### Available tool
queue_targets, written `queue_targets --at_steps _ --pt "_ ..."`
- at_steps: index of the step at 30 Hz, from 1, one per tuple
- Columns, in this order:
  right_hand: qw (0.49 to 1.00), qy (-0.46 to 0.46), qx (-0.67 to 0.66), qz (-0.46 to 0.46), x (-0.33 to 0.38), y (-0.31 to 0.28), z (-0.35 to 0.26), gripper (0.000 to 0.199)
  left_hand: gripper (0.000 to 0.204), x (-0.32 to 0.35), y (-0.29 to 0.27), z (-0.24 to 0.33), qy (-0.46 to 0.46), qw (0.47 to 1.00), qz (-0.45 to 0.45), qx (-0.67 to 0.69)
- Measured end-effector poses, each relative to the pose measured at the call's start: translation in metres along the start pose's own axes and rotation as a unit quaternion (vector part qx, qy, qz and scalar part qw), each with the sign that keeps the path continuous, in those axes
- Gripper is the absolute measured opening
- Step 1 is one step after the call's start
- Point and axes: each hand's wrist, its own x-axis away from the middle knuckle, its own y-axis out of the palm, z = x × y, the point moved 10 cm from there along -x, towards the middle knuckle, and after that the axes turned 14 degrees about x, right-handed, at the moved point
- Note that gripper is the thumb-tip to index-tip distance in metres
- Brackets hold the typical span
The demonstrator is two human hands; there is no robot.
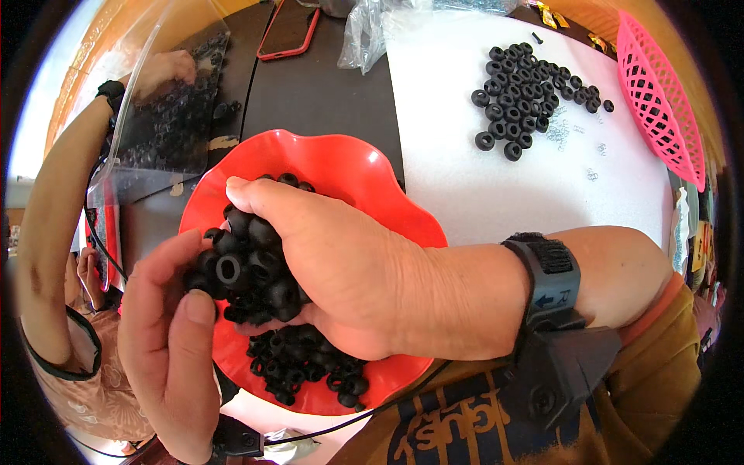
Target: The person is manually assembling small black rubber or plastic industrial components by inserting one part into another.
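My right hand (341,256) is curled round a heaped handful of black ball-shaped cord-lock pieces (260,267) with round holes, above a red wavy-rimmed bowl (372,167). From the lower left, my left hand (170,341) closes on the near side of that handful, its thumb and fingers against the outer balls. The fingers' undersides are hidden. More black cord-lock pieces (306,364) lie in the bowl beneath my right hand.
On a white sheet (449,201) at right lie black balls (511,97) and small wire springs (559,128). A pink mesh basket (659,101) stands beyond. At left, a co-worker's arm (62,201) reaches to a clear box (147,147) of black pieces. A red-edged phone (288,31) lies behind.
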Motion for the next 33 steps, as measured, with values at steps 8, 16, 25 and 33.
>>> queue_targets --at_steps 8,16,25,33 --pt "0.999 0.013 -0.044 -0.016 -0.002 0.003 0.004 0.031 0.04 0.007 -0.015 -0.009 0.075 0.986 0.024 0.148" --pt "0.998 0.03 -0.046 -0.013 0.003 0.003 0.004 0.032 0.046 0.018 -0.033 -0.03 0.062 0.959 0.123 0.249" --pt "0.997 0.016 -0.045 -0.055 0.005 0.007 0.001 0.033 0.044 0.027 -0.041 -0.041 0.066 0.967 0.126 0.21" --pt "0.997 0.002 -0.036 -0.069 0.019 0.007 -0.008 0.028 0.043 0.033 -0.041 -0.033 0.082 0.968 0.132 0.198"
